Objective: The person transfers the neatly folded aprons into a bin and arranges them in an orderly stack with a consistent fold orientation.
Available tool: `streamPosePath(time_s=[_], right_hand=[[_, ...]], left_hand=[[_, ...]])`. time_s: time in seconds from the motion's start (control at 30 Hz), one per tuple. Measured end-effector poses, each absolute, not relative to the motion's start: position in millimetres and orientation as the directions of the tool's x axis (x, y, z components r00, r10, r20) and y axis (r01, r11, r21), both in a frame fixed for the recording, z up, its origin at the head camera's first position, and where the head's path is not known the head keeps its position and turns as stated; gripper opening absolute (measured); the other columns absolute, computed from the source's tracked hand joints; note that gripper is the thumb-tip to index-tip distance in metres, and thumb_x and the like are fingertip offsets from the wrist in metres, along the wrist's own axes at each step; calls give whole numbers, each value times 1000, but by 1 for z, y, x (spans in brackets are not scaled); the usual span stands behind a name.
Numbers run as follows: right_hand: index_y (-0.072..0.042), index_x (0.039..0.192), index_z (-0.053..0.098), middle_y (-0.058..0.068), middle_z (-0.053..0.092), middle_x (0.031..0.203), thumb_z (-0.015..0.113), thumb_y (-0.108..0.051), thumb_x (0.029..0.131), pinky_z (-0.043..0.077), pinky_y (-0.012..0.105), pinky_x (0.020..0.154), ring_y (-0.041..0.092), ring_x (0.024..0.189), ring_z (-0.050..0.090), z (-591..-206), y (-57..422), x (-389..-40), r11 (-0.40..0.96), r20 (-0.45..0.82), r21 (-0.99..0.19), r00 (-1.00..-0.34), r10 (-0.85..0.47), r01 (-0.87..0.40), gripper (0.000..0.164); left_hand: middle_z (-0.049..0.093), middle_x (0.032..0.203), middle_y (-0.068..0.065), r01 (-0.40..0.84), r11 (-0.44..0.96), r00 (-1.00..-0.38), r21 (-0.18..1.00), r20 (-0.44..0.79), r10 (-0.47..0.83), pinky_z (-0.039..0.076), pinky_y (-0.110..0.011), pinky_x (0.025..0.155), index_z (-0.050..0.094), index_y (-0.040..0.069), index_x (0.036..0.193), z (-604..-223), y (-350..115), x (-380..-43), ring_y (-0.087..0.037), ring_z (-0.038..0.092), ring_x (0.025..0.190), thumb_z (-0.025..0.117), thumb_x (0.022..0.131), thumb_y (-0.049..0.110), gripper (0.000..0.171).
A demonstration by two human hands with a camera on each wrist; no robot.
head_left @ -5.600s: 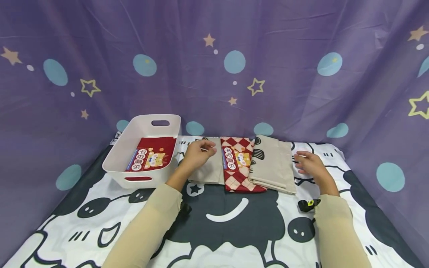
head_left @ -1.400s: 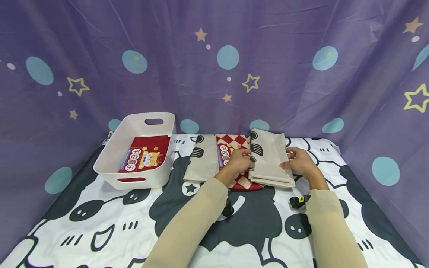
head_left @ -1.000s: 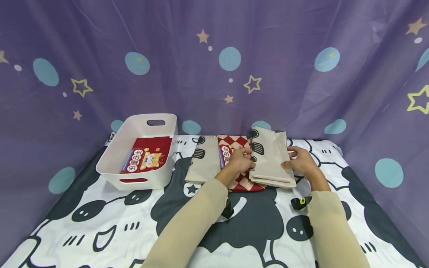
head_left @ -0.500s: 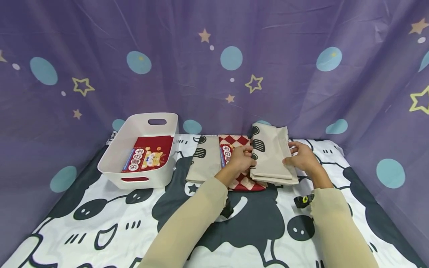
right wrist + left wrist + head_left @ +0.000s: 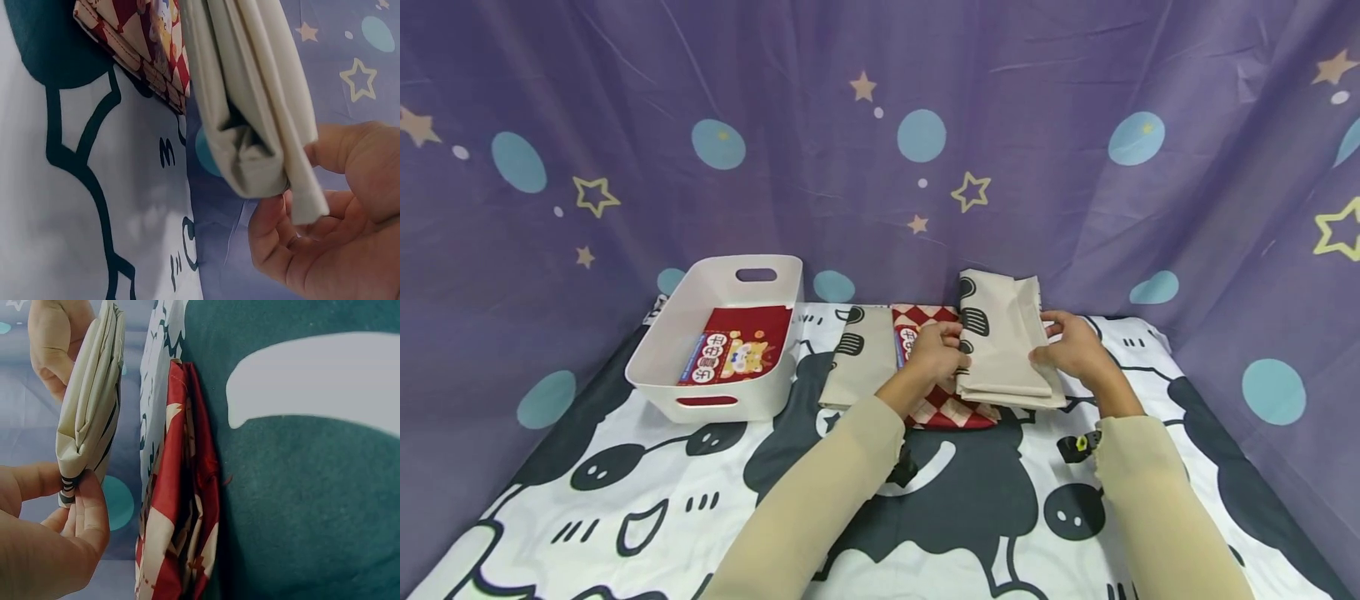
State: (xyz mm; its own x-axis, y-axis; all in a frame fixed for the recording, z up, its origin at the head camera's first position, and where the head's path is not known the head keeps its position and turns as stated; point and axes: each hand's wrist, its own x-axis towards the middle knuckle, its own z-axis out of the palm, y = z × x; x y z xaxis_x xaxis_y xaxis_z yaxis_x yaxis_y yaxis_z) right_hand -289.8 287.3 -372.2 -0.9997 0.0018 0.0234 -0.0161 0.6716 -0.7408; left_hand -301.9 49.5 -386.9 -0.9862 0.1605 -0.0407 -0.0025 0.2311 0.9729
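Observation:
A folded beige cloth with black printed shapes is held up between both hands. My left hand pinches its left edge between thumb and fingers; the left wrist view shows the cloth's layered fold in that grip. On the opposite edge, my right hand grips with thumb below and fingers behind, as the right wrist view confirms at the folded end. Under the left hand lies a red-and-cream checked folded cloth, partly hidden by it. The wrist views show the beige cloth raised clear of the table.
Left of the checked cloth lies another folded beige cloth. A white plastic basket with handle slots stands farther left, holding a red folded cloth with a cartoon animal print. A purple curtain hangs behind the patterned table cover.
My left hand has moved right from above the left beige cloth, and my right hand has come in. Both have taken hold of the right beige cloth, which has risen off the table.

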Motion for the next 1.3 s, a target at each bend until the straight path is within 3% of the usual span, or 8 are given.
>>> streamPosePath(time_s=[0.2,0.5,0.8,1.1,1.3], right_hand=[[7,149,42,28,58,121,77,-3,80,52,37,79,36,100,61,-372,281,-291,678,47,-734,-999,0,-34,78],[7,150,40,27,56,122,77,-2,80,52,44,86,39,108,58,-371,269,-291,658,61,-752,-998,-1,-47,80],[10,148,42,26,60,113,75,4,77,51,26,69,27,88,61,-372,258,-292,630,117,-769,-993,-34,-112,79],[10,148,42,28,62,113,74,3,77,52,29,68,27,82,66,-372,246,-293,636,149,-755,-986,-71,-160,79],[7,148,45,26,62,114,76,1,77,52,31,69,28,82,67,-372,236,-293,643,152,-746,-985,-88,-172,77]], left_hand=[[65,106,-10,16,248,-987,969,-24,156,55,-28,73,66,3,131,-386,44,-299,-19,59,97,77,77,-10,57],[64,105,-10,36,236,-989,971,0,151,54,-27,75,66,2,130,-382,31,-296,-19,58,95,76,75,-12,58],[65,107,-10,47,267,-989,963,6,150,55,-31,82,65,3,131,-380,16,-293,-20,59,98,78,78,-9,56],[62,106,-10,67,278,-988,958,25,153,52,-24,64,65,4,132,-376,0,-290,-20,55,92,78,79,-9,56],[64,107,-10,96,314,-988,944,53,143,49,-27,79,65,5,131,-379,-12,-289,-20,56,97,78,79,-6,55]])
